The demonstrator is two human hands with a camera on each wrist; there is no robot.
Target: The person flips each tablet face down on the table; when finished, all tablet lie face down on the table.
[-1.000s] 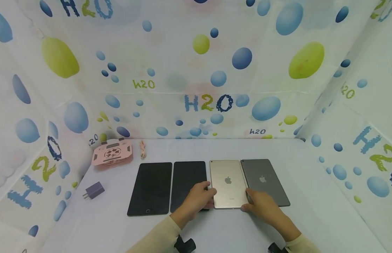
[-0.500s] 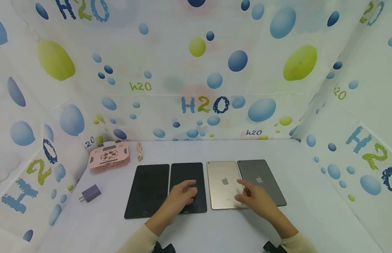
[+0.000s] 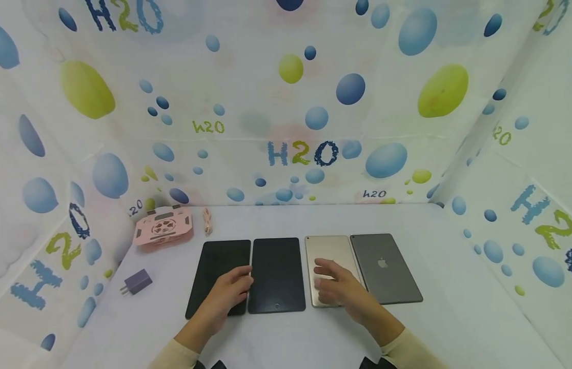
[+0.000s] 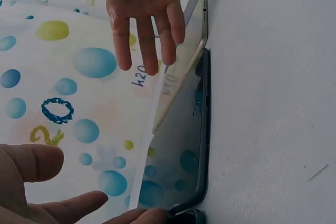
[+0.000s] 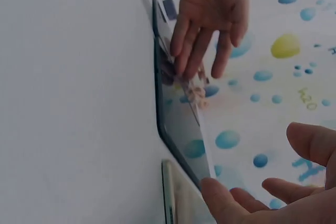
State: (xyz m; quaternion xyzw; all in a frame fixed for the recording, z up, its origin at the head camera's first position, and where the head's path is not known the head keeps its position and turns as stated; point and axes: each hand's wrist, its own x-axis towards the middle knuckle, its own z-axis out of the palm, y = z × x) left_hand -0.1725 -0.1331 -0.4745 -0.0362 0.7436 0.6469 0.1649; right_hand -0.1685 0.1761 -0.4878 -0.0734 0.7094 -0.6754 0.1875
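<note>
Seeing left hand empty, loosely spread over left black tablet; right hand likewise over gold tablet. Finding both in a row on the white counter, with second black tablet between and grey tablet at right end. Judging a careless sideways sweep the main danger, possibly knocking neighbours together across such narrow gaps. Reading full row and grey tablet's logo only from head view, but not telling fingertip contact there; catching open palms and thin tablet edges from wrist views.

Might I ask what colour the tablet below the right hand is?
The tablet is pale gold, clearest in the head view.
</note>
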